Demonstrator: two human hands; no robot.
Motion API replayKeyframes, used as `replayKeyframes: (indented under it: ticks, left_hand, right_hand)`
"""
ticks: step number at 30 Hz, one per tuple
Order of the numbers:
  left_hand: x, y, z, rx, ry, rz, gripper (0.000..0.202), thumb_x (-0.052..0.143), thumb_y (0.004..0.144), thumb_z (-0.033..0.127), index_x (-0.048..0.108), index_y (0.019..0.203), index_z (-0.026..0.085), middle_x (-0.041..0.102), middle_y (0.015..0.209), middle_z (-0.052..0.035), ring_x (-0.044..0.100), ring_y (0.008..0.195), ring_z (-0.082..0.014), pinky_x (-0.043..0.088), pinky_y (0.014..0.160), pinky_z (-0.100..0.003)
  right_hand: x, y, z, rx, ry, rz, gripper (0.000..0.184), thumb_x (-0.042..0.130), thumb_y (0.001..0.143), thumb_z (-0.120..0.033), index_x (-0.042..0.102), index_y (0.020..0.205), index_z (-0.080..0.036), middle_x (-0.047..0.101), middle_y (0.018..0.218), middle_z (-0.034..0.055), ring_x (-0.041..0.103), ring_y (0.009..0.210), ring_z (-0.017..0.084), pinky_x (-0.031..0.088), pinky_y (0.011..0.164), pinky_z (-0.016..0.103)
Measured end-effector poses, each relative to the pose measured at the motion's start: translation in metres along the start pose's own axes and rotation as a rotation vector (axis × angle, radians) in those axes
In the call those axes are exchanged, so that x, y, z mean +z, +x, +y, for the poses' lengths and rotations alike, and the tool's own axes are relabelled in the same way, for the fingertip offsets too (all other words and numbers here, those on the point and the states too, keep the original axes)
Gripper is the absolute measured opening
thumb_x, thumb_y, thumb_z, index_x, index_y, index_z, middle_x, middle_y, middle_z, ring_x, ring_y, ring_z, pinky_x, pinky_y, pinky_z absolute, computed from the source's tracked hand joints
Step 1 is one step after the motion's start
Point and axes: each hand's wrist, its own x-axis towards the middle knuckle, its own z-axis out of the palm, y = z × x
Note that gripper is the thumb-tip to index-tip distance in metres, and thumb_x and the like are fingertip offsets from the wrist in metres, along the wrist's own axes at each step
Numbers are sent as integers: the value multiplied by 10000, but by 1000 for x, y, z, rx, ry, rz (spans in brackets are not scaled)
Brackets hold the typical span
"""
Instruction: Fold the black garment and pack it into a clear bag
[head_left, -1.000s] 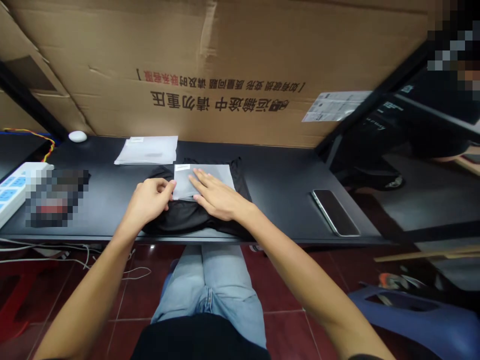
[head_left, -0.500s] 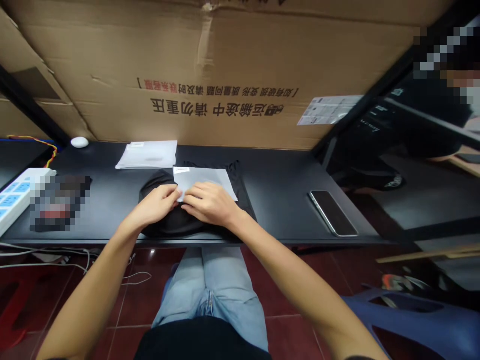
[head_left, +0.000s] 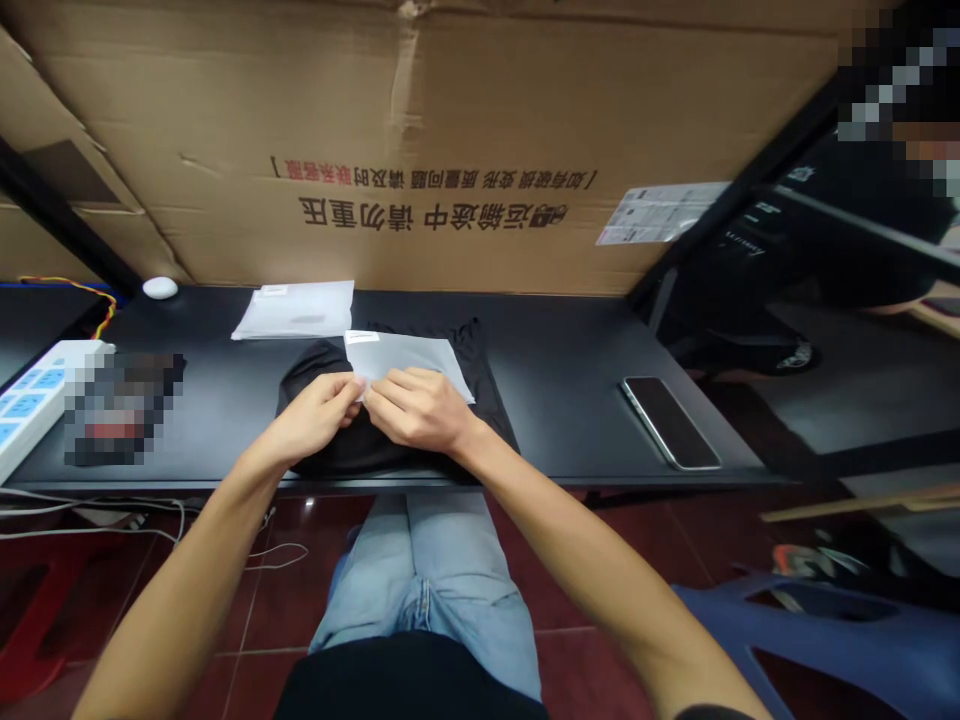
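Note:
A frosted white plastic bag point(head_left: 416, 352) with a small label at its far left corner lies over a bunched black cloth point(head_left: 491, 410) near the table's front edge. My left hand point(head_left: 322, 405) pinches the bag's near left corner between thumb and fingers. Close beside it, my right hand point(head_left: 416, 408) is closed on the near edge of the same bag, with its fingers curled under and their tips hidden. Behind and to the left sits a second frosted bag or stack of them point(head_left: 296, 310), also labelled, apart from both hands.
On the black table point(head_left: 570, 390) a phone point(head_left: 670, 423) lies at right. At left are a white power strip point(head_left: 52, 385), a blurred-out item point(head_left: 124, 408) and a white rounded object point(head_left: 160, 288). A big cardboard box point(head_left: 450, 110) walls the back. Another person point(head_left: 832, 230) is at far right.
My right hand's fingers have curled in more tightly at the bag's near edge. My left hand stays at the corner with barely any movement. The view has shifted slightly.

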Motion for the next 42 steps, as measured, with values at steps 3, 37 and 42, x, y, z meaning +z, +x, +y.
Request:
replayKeyframes:
  ticks: [3, 37, 42]
  left_hand:
    - [-2, 0, 0, -1, -1, 36, 534, 644, 998, 655, 429, 760, 227, 334, 684, 51, 283, 593, -110, 283, 541, -245]
    - [-33, -10, 3, 29, -36, 139, 519, 664, 1028, 540, 371, 735, 227, 272, 698, 54, 241, 602, -105, 246, 530, -238]
    - [-14, -7, 2, 121, -28, 90, 447, 593, 1087, 515, 545, 770, 203, 508, 743, -7, 481, 711, -151, 445, 661, -279]
  right_hand:
    - [-2, -3, 4, 33, -1, -39, 378, 375, 1176, -216, 715, 1010, -214, 735, 950, 78, 629, 875, 228, 472, 738, 370]
    - [-27, -104, 57, 193, 11, 93, 213, 556, 1122, -227, 733, 1004, -225, 794, 958, 69, 691, 883, 207, 508, 747, 353]
    - [-30, -91, 49, 297, 3, 55, 187, 592, 1062, -212, 737, 1173, -170, 814, 1151, 142, 728, 1102, 300, 581, 917, 430]
